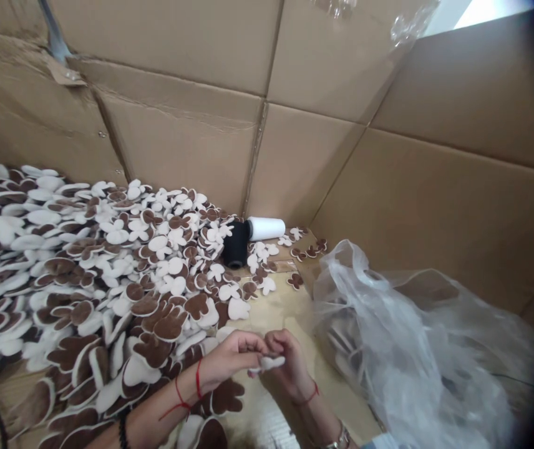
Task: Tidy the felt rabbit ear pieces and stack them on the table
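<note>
Close together in the lower middle of the head view, my left hand (236,354) and my right hand (290,365) both have their fingers closed on a small white plush fabric piece (272,362). Part of this piece is hidden by my fingers. To the left spreads a large heap of brown and white plush fabric pieces (117,234), many with rounded lobes, and my left forearm reaches across its near side. A brown piece (228,396) lies just below my left wrist.
A black thread cone (236,245) and a white thread cone (267,229) rest beyond my hands, with several small pieces (296,281) scattered nearby. A clear plastic bag (388,337) bulges at right, holding something greyish. Cardboard walls (314,149) rise behind.
</note>
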Demonstrator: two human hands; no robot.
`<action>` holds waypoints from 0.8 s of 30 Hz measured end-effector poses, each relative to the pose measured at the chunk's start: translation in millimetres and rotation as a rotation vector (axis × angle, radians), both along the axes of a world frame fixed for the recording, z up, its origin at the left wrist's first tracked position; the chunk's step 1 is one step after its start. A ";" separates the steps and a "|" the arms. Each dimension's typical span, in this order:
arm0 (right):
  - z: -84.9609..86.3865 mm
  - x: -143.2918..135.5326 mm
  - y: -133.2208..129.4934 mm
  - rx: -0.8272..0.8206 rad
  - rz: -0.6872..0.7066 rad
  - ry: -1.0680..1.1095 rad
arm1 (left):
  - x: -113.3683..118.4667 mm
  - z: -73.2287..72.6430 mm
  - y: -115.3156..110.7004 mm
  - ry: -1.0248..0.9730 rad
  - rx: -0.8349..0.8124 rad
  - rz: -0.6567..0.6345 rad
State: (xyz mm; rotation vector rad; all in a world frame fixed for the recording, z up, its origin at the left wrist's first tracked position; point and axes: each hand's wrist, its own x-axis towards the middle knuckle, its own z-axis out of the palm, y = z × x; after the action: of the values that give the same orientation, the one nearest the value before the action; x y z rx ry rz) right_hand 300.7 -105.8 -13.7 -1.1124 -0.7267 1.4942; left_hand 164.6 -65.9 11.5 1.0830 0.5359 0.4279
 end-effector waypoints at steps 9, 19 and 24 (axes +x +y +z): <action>8.5 0.0 1.4 0.525 0.025 -0.931 | -7.0 2.3 4.1 0.504 0.910 -0.097; -10.2 -29.5 -0.2 0.487 -0.386 -1.103 | 3.1 -29.0 -2.8 0.496 0.960 0.533; -26.2 -46.9 -17.8 0.313 -0.303 -1.010 | -10.5 -18.8 20.7 0.476 0.927 0.670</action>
State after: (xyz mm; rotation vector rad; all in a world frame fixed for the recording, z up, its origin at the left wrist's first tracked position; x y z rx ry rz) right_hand 253.8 -123.5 -39.9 -1.6255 -1.3360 0.4601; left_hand 154.1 -45.2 -7.3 1.9118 1.1967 1.0805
